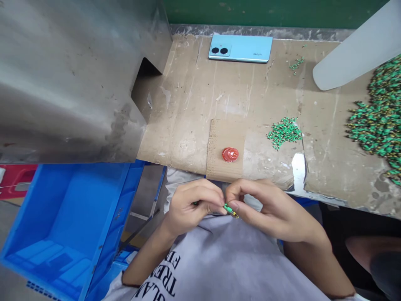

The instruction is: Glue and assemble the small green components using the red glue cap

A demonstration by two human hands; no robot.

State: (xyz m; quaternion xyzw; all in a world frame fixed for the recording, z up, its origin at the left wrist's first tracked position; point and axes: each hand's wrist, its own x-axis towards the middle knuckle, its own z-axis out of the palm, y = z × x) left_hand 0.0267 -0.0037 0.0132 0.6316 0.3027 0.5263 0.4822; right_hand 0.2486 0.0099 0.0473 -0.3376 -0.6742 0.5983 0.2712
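In front of my shirt, my left hand (200, 202) is closed in a pinch on a small green part with a yellowish tip (231, 210). The thumb and forefinger of my right hand (266, 209) meet at the same part from the other side. Its exact kind is too small to tell. Just beyond my hands, a shiny red round piece (230, 154) sits on a strip of cardboard (227, 131). A small heap of tiny green pieces (285, 132) lies farther right on the cardboard-covered table (184, 125).
A big pile of green and gold parts (379, 121) covers the table's right side. Above it leans a whitish cylinder (354, 50). A light-blue phone (241, 48) lies at the back. To the left are a metal housing (75, 75) and a blue crate (84, 200). Someone's limb (369, 255) shows lower right.
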